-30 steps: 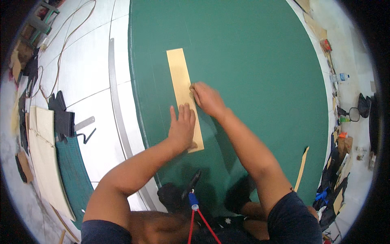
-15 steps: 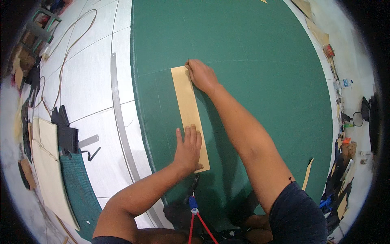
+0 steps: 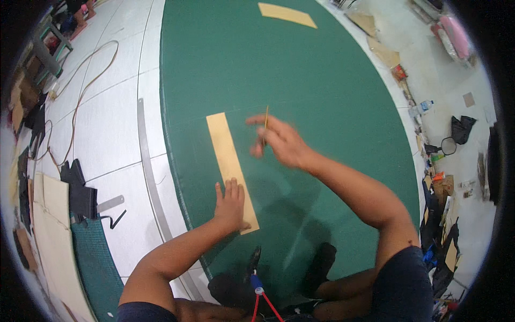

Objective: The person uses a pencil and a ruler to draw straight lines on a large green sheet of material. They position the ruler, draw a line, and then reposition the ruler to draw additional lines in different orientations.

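Two hands work mid-frame: the left hand [image 3: 230, 206] lies flat, fingers spread, on the near end of a tan strip [image 3: 230, 169] whose long axis runs toward the upper left; the right hand [image 3: 281, 142] pinches a thin stick [image 3: 266, 117]. Green mat [image 3: 332, 70] surrounds them, another tan piece [image 3: 287, 14] at top.

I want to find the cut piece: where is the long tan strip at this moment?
In the head view, the long tan strip lies flat on the green mat, left of centre; the left hand presses its near end, and the right hand hovers to its right.
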### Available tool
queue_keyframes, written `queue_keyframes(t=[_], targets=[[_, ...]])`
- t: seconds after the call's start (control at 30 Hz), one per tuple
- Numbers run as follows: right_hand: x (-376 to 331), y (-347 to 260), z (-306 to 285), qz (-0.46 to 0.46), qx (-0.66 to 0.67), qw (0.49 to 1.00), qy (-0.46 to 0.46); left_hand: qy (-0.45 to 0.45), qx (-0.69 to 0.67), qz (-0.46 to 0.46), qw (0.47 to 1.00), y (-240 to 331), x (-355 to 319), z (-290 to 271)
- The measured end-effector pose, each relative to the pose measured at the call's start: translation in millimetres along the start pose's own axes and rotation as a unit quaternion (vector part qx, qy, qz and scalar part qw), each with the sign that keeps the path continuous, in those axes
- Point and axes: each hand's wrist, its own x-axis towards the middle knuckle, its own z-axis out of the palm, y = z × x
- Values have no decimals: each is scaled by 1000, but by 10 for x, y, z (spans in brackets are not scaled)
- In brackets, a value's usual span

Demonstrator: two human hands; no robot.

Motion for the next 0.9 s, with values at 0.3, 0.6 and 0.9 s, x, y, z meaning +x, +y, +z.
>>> queue_keyframes(t=[0.3, 0.6, 0.9], targets=[[-1777, -2006, -133, -80, 224, 948, -210, 108, -194, 35, 974, -256, 64, 7], [-2273, -2450, 192, -294, 429, 762, -386, 56, -174, 6, 983, -418, -482, -225], [-2492, -2267, 341, -448, 646, 548, -286, 8, -142, -44, 989, -509, -701, -388]])
